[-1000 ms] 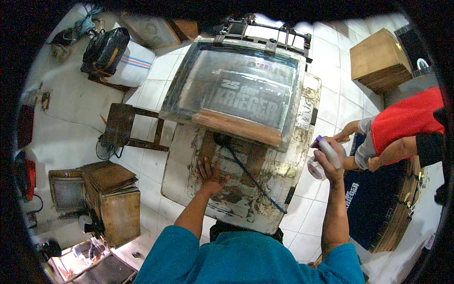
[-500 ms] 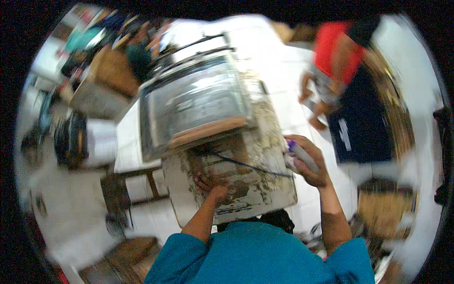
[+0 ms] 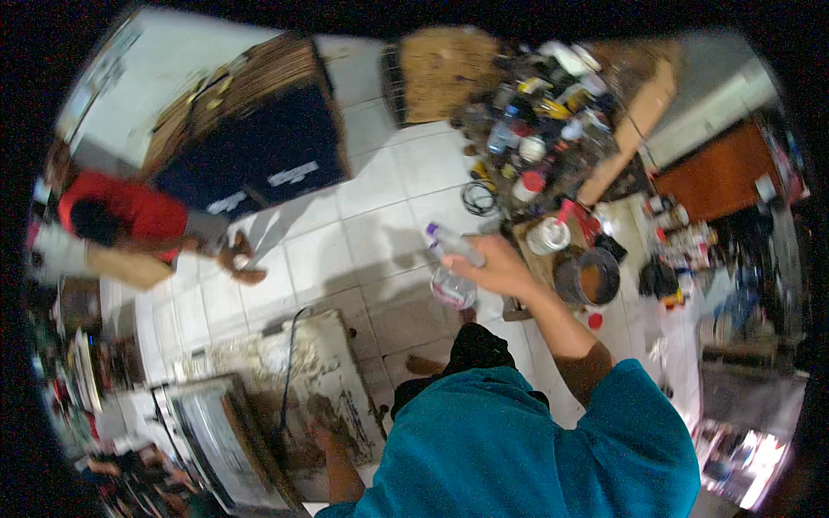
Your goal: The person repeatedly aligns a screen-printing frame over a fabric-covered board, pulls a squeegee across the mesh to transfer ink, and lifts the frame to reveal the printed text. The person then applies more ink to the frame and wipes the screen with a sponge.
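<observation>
My right hand [image 3: 492, 266] is wrapped round the head of a clear spray bottle [image 3: 455, 289] with a purple nozzle, held out over the tiled floor. At lower left, my left hand [image 3: 325, 429] rests on a worn, stained work table [image 3: 332, 345] with flaking white patches. Its fingers are blurred and dim, so their pose is unclear. Beside it lies a framed pane [image 3: 203, 427] with a wooden edge, tilted on the table. A thin dark cord or rod [image 3: 290, 363] crosses the table top past the hand.
Ahead on the right, bottles and jars crowd a cluttered surface [image 3: 553, 112]. A dark bucket [image 3: 587, 278] with brown contents stands near a white tub [image 3: 548, 235]. A person in red [image 3: 129, 216] crouches at left, near large dark-blue boxes [image 3: 259, 155] against the wall.
My view has swung to the right, bringing the bottles and bucket into sight. My right hand has carried the spray bottle away from the table, while my left hand stays at the table.
</observation>
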Tool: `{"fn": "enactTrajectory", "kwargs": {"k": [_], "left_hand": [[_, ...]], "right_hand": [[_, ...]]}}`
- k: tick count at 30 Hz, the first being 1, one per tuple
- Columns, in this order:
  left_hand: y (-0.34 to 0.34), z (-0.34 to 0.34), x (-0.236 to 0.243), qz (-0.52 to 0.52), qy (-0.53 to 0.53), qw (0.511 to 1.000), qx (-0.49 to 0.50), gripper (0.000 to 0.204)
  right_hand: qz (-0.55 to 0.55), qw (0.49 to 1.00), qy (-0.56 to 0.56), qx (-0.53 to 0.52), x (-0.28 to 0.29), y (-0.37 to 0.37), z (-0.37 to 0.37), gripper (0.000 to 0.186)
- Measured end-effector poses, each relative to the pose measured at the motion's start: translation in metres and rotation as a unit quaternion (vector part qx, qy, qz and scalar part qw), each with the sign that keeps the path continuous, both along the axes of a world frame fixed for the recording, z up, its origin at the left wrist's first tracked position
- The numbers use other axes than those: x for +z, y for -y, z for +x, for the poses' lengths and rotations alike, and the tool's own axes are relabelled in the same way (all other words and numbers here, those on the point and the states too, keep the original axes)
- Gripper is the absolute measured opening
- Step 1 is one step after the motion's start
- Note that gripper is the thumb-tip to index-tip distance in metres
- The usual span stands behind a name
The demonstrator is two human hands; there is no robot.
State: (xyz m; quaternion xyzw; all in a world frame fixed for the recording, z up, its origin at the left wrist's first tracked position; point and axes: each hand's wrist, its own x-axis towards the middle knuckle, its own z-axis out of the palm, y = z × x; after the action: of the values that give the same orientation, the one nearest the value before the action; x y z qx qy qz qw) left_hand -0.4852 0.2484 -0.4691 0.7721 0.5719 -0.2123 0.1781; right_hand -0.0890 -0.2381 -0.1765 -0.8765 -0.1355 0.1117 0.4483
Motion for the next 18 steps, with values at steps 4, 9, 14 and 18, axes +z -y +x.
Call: {"fn": "enactTrajectory", "kwargs": {"k": [4, 9, 14, 18], "left_hand": [[0.045, 0.054, 0.041, 0.19, 0.042, 0.978, -0.068, 0.087], [0.186, 0.213, 0.064, 0.177, 0.361, 0.851, -0.338, 0.083], [0.375, 0.353, 0.019, -0.056, 0.426, 0.685, -0.588, 0.071], [0.508, 0.423, -0.025, -0.317, 0.216, 0.694, -0.609, 0.07]], "right_hand": [[0.068, 0.979, 0.05, -0.184, 0.007, 0.134, 0.01, 0.04], [0.034, 0.93, 0.107, -0.349, -0.014, 0.3, 0.045, 0.036], [-0.091, 0.94, 0.022, -0.328, -0.131, 0.428, 0.088, 0.035], [-0.183, 0.947, -0.11, -0.241, -0.236, 0.476, 0.109, 0.04]]}}
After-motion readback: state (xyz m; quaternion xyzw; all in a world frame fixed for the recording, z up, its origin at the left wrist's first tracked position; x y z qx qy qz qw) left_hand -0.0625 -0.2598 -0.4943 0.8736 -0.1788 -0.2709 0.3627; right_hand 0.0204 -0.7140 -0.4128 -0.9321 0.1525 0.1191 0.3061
